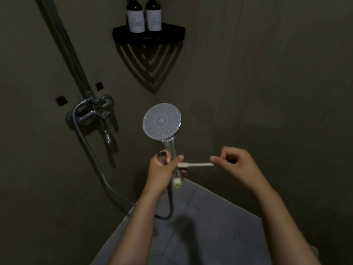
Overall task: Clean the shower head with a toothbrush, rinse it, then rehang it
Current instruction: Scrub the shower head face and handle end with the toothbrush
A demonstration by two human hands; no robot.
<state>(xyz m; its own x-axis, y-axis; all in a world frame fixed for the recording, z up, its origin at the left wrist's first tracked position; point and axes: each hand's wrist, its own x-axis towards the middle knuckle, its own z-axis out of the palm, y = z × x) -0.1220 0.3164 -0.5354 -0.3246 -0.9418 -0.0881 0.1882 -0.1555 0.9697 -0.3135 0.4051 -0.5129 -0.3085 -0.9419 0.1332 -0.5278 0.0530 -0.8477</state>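
My left hand (162,169) grips the clear handle of the round shower head (162,121), whose nozzle face points up toward me. A metal hose (89,150) runs from the handle's base down and back to the mixer tap (93,111). A pale toothbrush (196,165) lies level between my hands, its brush end tucked under my left thumb against the handle. My right hand (235,163) has curled fingers, and its thumb tip meets the toothbrush's far end. Whether it pinches that end is unclear.
A chrome riser pipe (65,50) climbs the left wall above the tap. A black corner shelf (149,36) holds two dark bottles (144,14) high in the corner. Grey floor tiles (210,226) lie below my forearms.
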